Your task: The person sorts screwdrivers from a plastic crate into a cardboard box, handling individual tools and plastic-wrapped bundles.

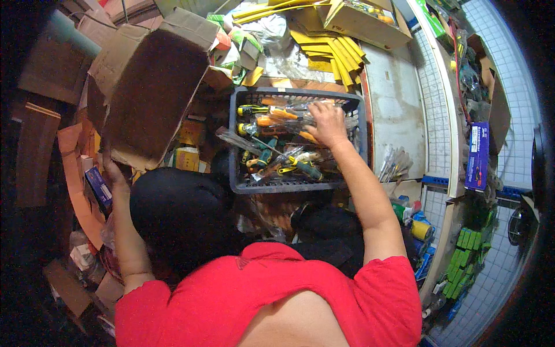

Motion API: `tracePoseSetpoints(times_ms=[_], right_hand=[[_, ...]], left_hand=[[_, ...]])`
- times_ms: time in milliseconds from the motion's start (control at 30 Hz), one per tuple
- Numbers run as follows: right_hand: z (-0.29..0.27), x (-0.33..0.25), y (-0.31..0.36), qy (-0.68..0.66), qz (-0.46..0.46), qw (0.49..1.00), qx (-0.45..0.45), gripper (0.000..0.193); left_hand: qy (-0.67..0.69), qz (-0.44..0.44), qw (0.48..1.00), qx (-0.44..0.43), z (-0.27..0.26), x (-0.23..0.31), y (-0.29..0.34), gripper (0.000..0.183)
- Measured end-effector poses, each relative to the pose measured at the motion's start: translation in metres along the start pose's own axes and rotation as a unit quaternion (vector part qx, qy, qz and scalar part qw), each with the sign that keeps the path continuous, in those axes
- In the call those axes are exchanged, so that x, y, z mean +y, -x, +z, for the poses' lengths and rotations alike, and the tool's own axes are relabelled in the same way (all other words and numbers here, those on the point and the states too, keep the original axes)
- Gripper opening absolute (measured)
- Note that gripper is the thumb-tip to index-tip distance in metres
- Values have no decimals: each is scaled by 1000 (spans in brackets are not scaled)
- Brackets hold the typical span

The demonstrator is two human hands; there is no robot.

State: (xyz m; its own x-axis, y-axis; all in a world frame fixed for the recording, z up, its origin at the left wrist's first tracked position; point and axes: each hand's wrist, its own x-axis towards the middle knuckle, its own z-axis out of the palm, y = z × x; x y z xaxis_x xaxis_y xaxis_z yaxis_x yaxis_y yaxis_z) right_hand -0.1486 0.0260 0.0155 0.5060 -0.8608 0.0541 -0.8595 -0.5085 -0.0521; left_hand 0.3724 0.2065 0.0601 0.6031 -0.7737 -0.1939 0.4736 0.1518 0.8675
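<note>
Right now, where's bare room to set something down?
The pale board between the basket and the white grid panel looks mostly bare, though perhaps not level; so does the visible inside of the open carton. The basket is crowded with tools around the right hand.

The dark grey rectangular lattice-walled plastic basket (298, 187), just towards twelve o'clock from centre, has a mostly matt finish. Inside it, slim orange-handled tools (283, 114) have smooth plastic grips, and clear crinkled plastic film (232, 139) at its ten o'clock side shines glossily. The large brown open cardboard box (153, 89) at ten o'clock is matt, rough along its edges. Flat yellow card pieces (346, 58) at one o'clock look smooth. The purple-blue rectangular paperboard carton (477, 156) at three o'clock is smooth. The red short-sleeved shirt (217, 301) towards six o'clock is matt cloth.
</note>
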Motion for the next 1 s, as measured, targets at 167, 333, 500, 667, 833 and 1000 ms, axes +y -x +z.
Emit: tracePoseSetpoints(times_ms=[167,333,500,667,833,1000], right_hand=[[13,-30,-8,80,-50,994,-64,69],[34,-26,-13,64,-74,995,-13,55],[39,-13,-1,20,-124,992,25,33],[50,-17,11,94,-99,990,40,14],[49,-6,3,-4,-98,993,-64,36],[20,-2,-12,-133,-55,977,-157,35]], left_hand=[[-32,-25,999,12,27,-16,-1,61],[-51,-52,997,14,56,-36,-4,62],[-28,-32,999,20,65,-41,-9,64],[-5,-8,1000,14,74,-35,-10,66],[-2,-9,1000,8,71,-31,-5,65],[-16,-34,999,0,61,-33,-2,62]])
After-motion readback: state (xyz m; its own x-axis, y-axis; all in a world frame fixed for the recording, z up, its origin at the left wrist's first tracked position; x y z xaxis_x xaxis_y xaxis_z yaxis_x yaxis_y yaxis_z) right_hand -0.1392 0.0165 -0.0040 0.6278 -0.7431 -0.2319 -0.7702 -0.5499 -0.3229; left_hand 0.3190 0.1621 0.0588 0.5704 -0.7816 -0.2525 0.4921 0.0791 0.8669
